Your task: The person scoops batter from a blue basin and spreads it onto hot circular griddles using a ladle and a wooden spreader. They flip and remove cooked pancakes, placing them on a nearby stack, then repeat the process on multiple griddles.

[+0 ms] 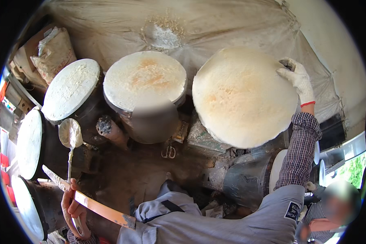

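My left hand [74, 210], bare, is at the lower left, closed around a metal ladle [71, 134] and a long flat wooden scraper [100, 210]. Pale batter coats the ladle's bowl and the scraper's far end. At the upper right my right hand [297, 77] wears a white knit glove with a red cuff and pinches the edge of a large, thin round flatbread [244, 100]. Its surface is cream with light browning, and it hides what lies beneath. Left of it, another round sheet [146, 77], browned in the middle, covers a drum-shaped stove's griddle.
More round griddles [73, 88] with pale tops curve along the left, including one at the side [30, 143]. A dark drum [247, 174] stands at right, near another person [320, 213]. Scissors [169, 152] hang below the middle stove. A stained sheet [231, 24] covers the back.
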A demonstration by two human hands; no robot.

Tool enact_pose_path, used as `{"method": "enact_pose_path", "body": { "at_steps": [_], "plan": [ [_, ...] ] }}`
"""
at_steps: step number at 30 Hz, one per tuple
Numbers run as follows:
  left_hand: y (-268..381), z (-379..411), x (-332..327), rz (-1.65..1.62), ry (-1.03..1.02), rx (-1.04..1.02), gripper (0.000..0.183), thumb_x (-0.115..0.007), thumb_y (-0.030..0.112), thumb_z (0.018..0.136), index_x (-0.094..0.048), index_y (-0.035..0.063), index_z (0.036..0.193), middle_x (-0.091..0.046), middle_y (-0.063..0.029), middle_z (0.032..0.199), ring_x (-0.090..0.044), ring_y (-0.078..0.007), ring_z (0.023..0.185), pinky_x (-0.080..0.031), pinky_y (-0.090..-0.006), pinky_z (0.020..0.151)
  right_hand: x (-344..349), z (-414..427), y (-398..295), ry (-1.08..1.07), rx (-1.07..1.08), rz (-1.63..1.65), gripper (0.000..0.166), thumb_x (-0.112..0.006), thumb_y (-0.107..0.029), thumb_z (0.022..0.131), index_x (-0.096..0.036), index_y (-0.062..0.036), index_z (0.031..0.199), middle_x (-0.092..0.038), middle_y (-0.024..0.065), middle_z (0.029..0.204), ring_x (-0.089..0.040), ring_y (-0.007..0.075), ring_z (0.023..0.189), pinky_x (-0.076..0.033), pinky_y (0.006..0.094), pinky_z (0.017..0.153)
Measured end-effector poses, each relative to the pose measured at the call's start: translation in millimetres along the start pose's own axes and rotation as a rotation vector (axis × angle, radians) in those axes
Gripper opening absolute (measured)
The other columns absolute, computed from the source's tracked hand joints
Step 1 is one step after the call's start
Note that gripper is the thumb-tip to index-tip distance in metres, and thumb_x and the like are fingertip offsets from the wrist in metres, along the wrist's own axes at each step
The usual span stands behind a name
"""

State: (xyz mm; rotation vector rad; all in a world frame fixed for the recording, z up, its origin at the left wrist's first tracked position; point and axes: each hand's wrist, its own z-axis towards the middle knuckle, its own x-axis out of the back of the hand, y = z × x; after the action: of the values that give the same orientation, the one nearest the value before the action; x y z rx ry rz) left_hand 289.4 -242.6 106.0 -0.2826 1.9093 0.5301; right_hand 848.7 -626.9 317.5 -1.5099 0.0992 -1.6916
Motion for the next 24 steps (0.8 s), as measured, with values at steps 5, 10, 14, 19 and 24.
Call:
{"method": "enact_pose_path", "body": {
  "at_steps": [5,10,14,19,24],
  "plan": [
    [-44.6,59.1,-65.1,-0.018,-0.076,0.062,0.031,-0.036,0.006,0.099,-0.036,-0.0073,0.127,-0.061,-0.018,0.11,-0.04,-0.0043,0.038,-0.034,-0.0181,0.028,14.2,-6.9,41.8,0.065,0.113,-0.131,0.027,-0.063,-0.005,0.081,-0.066,-0.0028,0.109,-0.068,0.0072,0.104,-0.063,0.014,0.095,-0.047,0.025,0.086],
    [-64.4,89.1,-80.7,-0.008,-0.167,0.118,0.031,-0.037,0.005,0.099,-0.033,-0.0078,0.127,-0.059,-0.0188,0.111,-0.044,-0.0067,0.041,-0.038,-0.0184,0.031,-78.4,-91.4,99.0,0.36,0.44,-0.512,0.035,-0.064,-0.002,0.074,-0.071,-0.0196,0.104,-0.067,0.0029,0.095,-0.063,0.0248,0.084,-0.052,0.0333,0.076],
    [-64.0,102.8,-90.4,0.027,-0.093,0.162,0.029,-0.037,0.005,0.1,-0.033,-0.0078,0.125,-0.058,-0.0185,0.111,-0.046,-0.0077,0.042,-0.039,-0.0192,0.031,-201.6,-143.2,179.8,0.381,0.375,-0.497,0.032,-0.062,-0.009,0.078,-0.068,-0.0195,0.107,-0.062,-0.0005,0.102,-0.06,0.0225,0.091,-0.048,0.039,0.084],
    [-56.3,91.9,-88.3,0.057,-0.076,0.173,0.029,-0.037,0.007,0.1,-0.034,-0.0087,0.125,-0.059,-0.0185,0.109,-0.045,-0.0078,0.042,-0.039,-0.0194,0.03,-259.7,-157.0,193.9,0.348,0.221,-0.46,0.037,-0.06,-0.005,0.075,-0.066,-0.0195,0.109,-0.063,0.0002,0.103,-0.06,0.0238,0.093,-0.047,0.0402,0.085],
    [-60.3,80.1,-88.4,0.067,0.088,0.072,0.031,-0.038,0.006,0.099,-0.038,-0.0095,0.125,-0.061,-0.0174,0.106,-0.042,-0.0055,0.038,-0.035,-0.0182,0.028,-226.9,-167.5,198.2,0.131,0.069,-0.586,0.047,-0.063,-0.006,0.075,-0.062,-0.0208,0.119,-0.061,0.0039,0.114,-0.057,0.0275,0.105,-0.043,0.0429,0.094]
  ]
}}
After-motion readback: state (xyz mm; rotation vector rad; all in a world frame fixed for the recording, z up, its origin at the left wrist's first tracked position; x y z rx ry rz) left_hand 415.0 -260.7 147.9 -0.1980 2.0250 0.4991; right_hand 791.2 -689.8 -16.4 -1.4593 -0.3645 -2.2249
